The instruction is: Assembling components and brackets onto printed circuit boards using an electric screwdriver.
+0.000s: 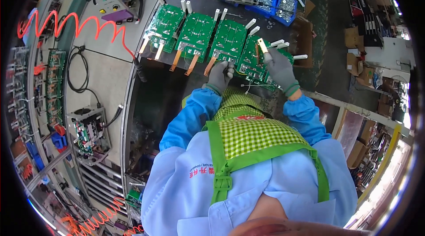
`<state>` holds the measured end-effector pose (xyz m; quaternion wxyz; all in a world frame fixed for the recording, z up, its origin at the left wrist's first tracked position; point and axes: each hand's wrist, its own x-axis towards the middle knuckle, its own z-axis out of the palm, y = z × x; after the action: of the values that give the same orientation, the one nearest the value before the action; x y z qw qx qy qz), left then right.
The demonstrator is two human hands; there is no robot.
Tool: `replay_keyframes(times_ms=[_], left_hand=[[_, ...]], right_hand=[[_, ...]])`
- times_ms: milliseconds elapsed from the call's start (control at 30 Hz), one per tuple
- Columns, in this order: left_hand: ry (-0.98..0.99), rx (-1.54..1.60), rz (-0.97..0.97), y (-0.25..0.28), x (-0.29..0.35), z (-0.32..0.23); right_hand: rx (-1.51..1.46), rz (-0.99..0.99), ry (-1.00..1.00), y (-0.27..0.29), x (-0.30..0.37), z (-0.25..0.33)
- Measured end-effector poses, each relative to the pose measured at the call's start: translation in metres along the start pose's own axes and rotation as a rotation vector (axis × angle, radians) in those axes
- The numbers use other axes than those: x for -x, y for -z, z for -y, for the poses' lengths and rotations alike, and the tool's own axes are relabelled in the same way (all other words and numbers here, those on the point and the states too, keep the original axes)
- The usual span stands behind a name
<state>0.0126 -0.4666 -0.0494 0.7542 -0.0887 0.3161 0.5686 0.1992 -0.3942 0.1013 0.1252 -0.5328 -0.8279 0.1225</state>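
The right hand (281,69), in a grey knit glove with a green cuff, is clamping its fingers on a pale brassy flat metal bar (262,45), holding it above the rightmost green printed circuit board (248,65). The bar is looking smooth, narrow and straight-edged, its long axis tilting and its free end pointing towards 11 o'clock from the fingers. The left hand (220,76), also grey-gloved, is curling its fingers together at the 6 o'clock edge of the neighbouring green circuit board (228,39); whether it is gripping anything, I cannot tell. That board is lying with its long axis running between 12 and 1 o'clock, glossy, with silvery patches. White rectangular posts (220,14) are standing at its upper end, and a flat copper strip (210,66) is jutting towards 7 o'clock. The boards are resting on a dark, smooth counter (207,7).
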Motion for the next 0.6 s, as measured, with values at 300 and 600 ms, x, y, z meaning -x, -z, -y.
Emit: replay_keyframes(times_ms=[300, 600], left_hand=[[-0.094, -0.264, -0.107, -0.016, 0.0, -0.005], [-0.292, -0.418, -0.111, -0.022, -0.001, -0.018]], right_hand=[[-1.114, 0.359, -0.54, -0.005, 0.025, 0.001], [-1.048, 0.405, -0.537, -0.04, 0.042, 0.001]])
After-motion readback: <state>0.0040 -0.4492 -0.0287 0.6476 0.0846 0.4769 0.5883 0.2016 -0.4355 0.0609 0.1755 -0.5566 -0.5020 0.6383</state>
